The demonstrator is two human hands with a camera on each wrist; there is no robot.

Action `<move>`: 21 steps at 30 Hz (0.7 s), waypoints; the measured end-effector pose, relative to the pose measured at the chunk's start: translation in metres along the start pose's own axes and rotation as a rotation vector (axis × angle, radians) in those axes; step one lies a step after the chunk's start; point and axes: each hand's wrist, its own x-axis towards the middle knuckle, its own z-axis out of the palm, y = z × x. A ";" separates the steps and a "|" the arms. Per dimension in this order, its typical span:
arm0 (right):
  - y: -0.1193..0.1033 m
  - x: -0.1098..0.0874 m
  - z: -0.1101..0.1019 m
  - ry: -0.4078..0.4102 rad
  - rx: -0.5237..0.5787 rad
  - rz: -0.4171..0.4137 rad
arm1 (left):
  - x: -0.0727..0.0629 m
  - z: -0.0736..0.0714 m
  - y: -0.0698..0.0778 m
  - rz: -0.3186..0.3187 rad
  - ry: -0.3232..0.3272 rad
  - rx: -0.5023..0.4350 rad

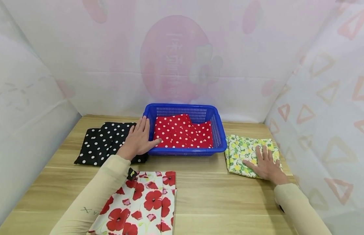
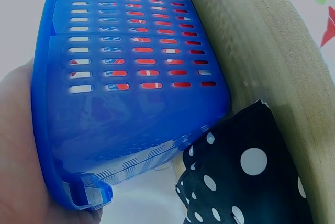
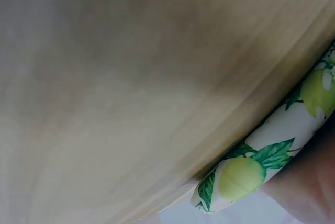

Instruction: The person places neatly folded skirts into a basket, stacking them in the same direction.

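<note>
A blue plastic basket [image 1: 186, 150] stands at the back middle of the table, with a folded red polka-dot cloth [image 1: 182, 132] inside. My left hand [image 1: 139, 138] rests on the basket's left rim, fingers straight and thumb over the front corner. In the left wrist view the slotted basket wall [image 2: 131, 114] fills much of the frame. My right hand [image 1: 267, 164] lies with spread fingers on a folded lemon-print cloth [image 1: 242, 153] to the right of the basket. The right wrist view shows only that cloth's edge [image 3: 241, 178] and part of the hand.
Left of the basket lies a folded black polka-dot cloth [image 1: 101, 143], partly behind my left hand. A white cloth with red poppies [image 1: 149, 202] lies at the front, partly under my left forearm. Printed white fabric walls [image 1: 111, 91] enclose the wooden table [image 1: 217, 199].
</note>
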 end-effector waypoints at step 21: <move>-0.009 -0.032 0.009 -0.013 -0.026 -0.050 | 0.002 0.002 -0.001 -0.014 -0.003 0.004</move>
